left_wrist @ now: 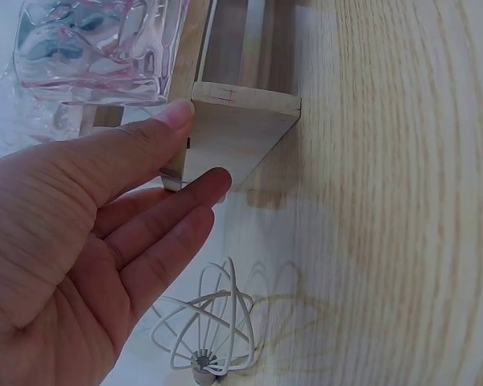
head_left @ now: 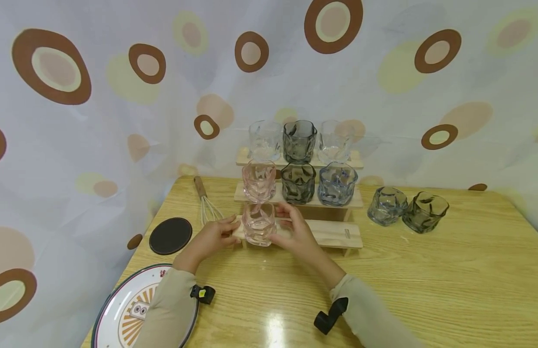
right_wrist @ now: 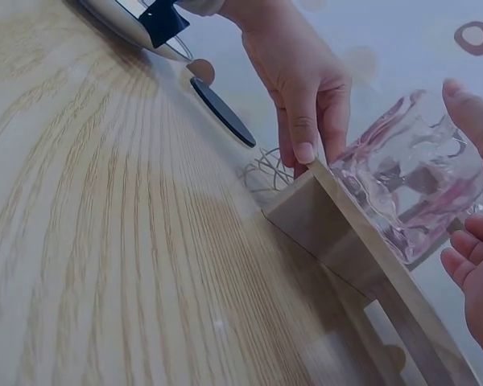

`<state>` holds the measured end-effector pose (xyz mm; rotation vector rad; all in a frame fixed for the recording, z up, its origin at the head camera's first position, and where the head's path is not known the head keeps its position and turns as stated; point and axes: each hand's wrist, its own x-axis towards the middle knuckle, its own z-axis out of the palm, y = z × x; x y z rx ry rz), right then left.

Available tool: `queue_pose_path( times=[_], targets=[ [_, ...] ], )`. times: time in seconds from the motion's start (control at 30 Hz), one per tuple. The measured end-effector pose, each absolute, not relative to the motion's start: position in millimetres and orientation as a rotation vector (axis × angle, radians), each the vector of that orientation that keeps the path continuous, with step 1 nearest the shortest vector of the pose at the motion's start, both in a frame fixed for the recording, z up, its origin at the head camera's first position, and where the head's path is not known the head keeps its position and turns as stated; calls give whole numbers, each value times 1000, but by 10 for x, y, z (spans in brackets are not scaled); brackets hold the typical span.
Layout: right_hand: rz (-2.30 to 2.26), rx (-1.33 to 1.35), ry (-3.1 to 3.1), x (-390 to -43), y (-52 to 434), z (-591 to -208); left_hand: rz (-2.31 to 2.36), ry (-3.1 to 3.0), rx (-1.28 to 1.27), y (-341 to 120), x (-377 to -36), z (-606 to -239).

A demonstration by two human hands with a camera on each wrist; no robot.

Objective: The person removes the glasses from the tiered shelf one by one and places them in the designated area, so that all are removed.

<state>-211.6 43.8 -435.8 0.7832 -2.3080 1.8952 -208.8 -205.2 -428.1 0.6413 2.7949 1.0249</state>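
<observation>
A pink glass stands on the left end of the lowest step of a three-step wooden rack. My right hand holds the glass from the right, thumb at its rim and fingers curled by its side. My left hand rests at the end of that step with straight fingers, its thumb touching the wooden corner. The right wrist view shows the pink glass on the step's edge. A second pink glass sits on the middle step, directly above.
The upper steps carry clear, grey and blue glasses. Right of the rack, a blue-grey glass and a dark glass stand on the table. At the left lie a whisk, a black coaster and a plate.
</observation>
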Motion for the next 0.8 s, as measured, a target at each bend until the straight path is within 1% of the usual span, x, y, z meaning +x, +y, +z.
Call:
queue_pose_path(
  times=[0.5,0.57,0.63,0.8],
  targets=[
    [1790,775,-2341,-2158,266,-4405,1001,2815,637,-2051,-2102,-4305],
    [1789,765,-2336,-2160,257,-4391,988,2824,637,-2044,-2106,-4292],
    [1812,753,-2341,-2115,246,-4290,969,2833,645,-2039,-2110,-4280],
    [1837,711,-2365,-2095,244,-4255,964,2822,634,-2037,-2107,-4276]
  ],
)
